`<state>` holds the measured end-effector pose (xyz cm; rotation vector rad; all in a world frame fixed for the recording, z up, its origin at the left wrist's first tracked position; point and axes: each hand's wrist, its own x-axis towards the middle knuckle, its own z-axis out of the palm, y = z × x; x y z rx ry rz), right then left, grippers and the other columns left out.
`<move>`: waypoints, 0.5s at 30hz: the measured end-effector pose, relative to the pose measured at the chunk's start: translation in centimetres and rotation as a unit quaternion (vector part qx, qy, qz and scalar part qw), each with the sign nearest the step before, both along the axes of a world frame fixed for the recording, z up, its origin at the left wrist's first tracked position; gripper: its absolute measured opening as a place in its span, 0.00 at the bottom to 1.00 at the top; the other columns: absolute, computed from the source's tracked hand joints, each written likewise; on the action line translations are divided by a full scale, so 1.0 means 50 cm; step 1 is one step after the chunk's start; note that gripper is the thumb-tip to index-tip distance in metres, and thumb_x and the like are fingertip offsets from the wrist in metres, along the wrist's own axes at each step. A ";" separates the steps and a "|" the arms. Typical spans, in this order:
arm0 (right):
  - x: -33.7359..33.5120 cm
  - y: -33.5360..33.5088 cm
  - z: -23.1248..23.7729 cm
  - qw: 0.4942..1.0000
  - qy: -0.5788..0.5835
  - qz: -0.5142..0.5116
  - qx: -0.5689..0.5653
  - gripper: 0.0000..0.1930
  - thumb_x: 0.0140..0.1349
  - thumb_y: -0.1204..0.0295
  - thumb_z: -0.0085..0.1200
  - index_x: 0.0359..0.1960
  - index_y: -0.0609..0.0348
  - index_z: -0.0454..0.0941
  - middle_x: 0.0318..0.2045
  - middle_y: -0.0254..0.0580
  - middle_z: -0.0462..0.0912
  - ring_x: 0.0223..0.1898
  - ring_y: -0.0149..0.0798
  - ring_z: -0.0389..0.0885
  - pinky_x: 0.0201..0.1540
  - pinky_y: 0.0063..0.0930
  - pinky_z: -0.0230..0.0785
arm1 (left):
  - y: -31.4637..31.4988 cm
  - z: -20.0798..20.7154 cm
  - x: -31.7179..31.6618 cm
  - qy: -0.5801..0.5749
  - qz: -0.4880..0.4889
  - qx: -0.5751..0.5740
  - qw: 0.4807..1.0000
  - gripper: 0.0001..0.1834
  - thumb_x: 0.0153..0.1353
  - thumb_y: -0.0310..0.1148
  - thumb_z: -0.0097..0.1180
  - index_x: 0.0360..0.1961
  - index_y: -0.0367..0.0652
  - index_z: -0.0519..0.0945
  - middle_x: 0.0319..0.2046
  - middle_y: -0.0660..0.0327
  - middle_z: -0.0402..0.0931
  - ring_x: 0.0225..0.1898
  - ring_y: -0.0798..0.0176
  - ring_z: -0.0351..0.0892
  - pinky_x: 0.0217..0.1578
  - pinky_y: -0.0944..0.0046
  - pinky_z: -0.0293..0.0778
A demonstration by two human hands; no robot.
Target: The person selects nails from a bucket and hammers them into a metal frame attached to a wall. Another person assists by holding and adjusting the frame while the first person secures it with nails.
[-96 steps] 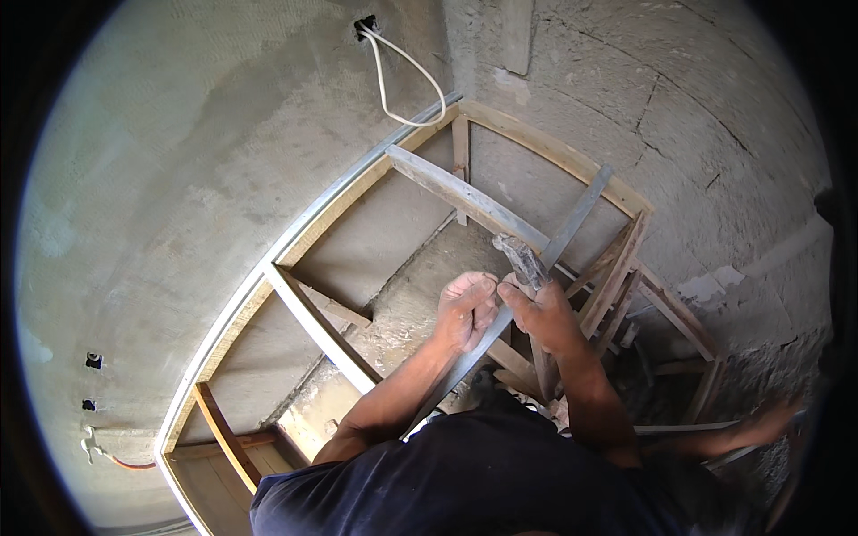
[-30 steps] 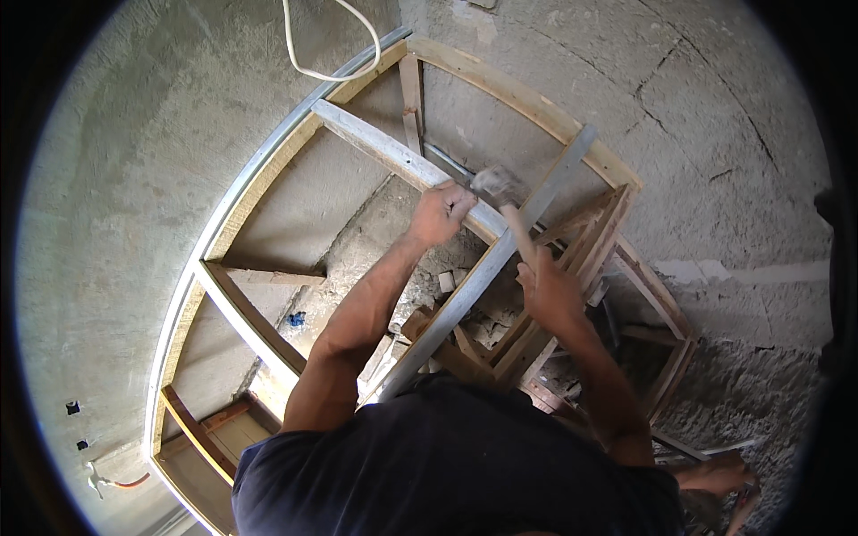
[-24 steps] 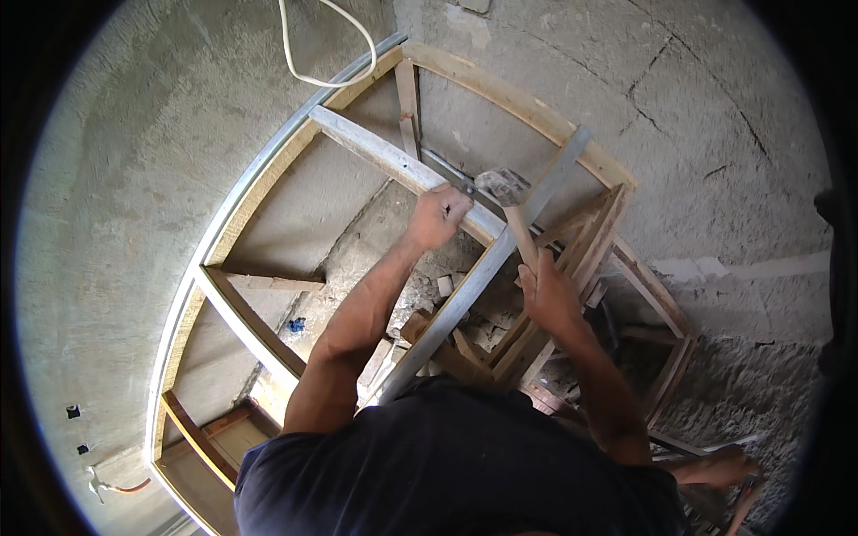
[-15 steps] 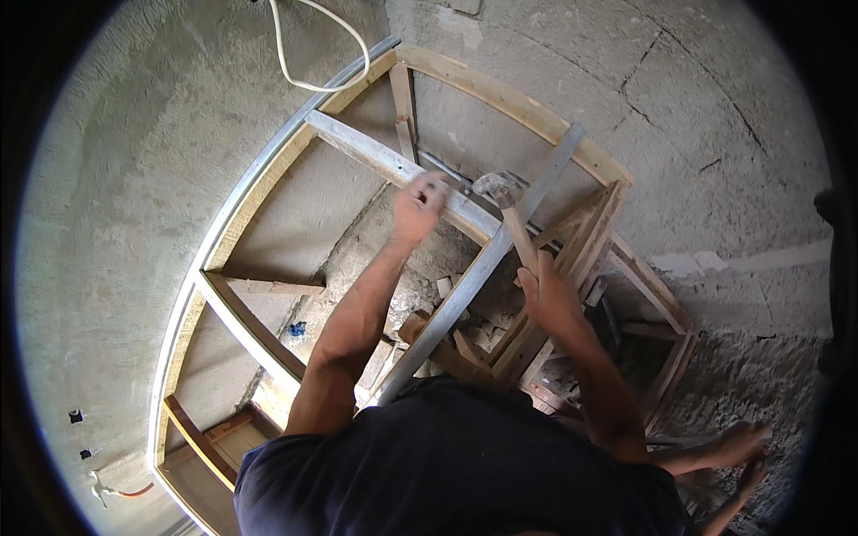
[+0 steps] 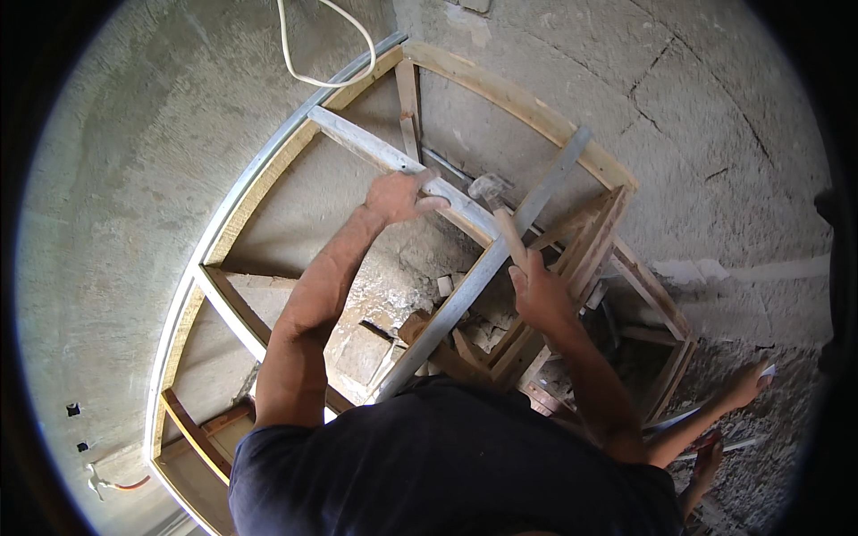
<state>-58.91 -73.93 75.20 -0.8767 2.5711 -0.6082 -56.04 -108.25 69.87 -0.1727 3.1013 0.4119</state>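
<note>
My left hand (image 5: 398,196) is on the pale, whitish crossbar (image 5: 357,143) of a wooden frame. Its fingers go over the far edge while the thumb lies along the top, so it grips the bar. In my right hand (image 5: 539,295) is a hammer, held by its wooden handle (image 5: 510,237). The grey hammer head (image 5: 488,187) hovers just beyond the crossbar's right end, beside a long grey metal-faced bar (image 5: 451,299). That bar crosses the frame diagonally and meets the crossbar there.
The curved-looking outer frame (image 5: 234,205) runs along rough grey walls. A white cable (image 5: 288,45) hangs at the top. Rubble (image 5: 362,353) lies below the frame. Another person's bare limbs (image 5: 715,411) reach in at lower right. A tap (image 5: 96,482) sticks out of the left wall.
My left hand has moved a little left and settled on the crossbar; it was blurred before. The hammer has shifted slightly, still in my right hand. The other person's limbs moved.
</note>
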 end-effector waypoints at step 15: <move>0.019 -0.007 0.020 0.991 0.020 -0.075 -0.107 0.21 0.77 0.57 0.50 0.60 0.59 0.64 0.36 0.71 0.85 0.40 0.75 0.84 0.42 0.66 0.74 | -0.039 -0.046 -0.010 0.019 -0.021 0.074 0.997 0.42 0.61 0.71 0.60 0.69 0.59 0.77 0.48 0.47 0.87 0.50 0.39 0.87 0.53 0.45 0.80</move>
